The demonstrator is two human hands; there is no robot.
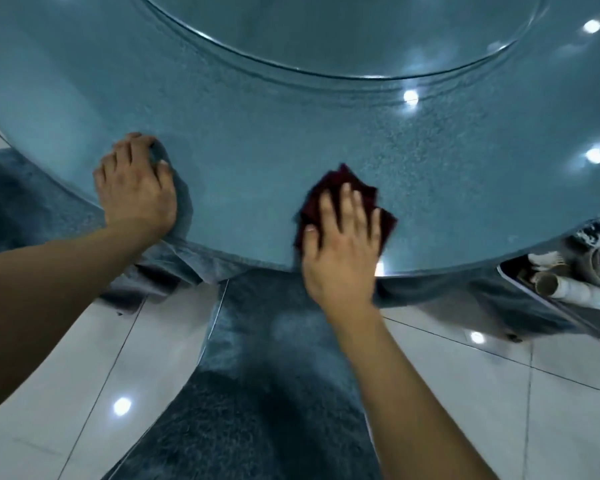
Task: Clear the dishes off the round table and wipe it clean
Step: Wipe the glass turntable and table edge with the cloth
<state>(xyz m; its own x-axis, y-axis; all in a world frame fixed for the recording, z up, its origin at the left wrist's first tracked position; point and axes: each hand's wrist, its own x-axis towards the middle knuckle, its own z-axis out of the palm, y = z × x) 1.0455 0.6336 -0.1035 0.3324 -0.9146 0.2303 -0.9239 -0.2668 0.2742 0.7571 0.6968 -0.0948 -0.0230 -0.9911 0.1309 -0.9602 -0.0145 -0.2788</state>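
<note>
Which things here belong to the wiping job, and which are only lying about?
Part of the job:
- dark red cloth, pressed flat under the right hand
- round table with its blue tablecloth, which the left hand grips at the edge

Just lying about:
- paper cups in a tray at right
- glass turntable

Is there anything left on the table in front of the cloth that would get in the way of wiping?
Nothing visible does. The right hand presses the dark red cloth flat on the round table, and the blue surface ahead is bare up to the glass turntable. The left hand grips the tablecloth at the edge, off to the side.
</note>
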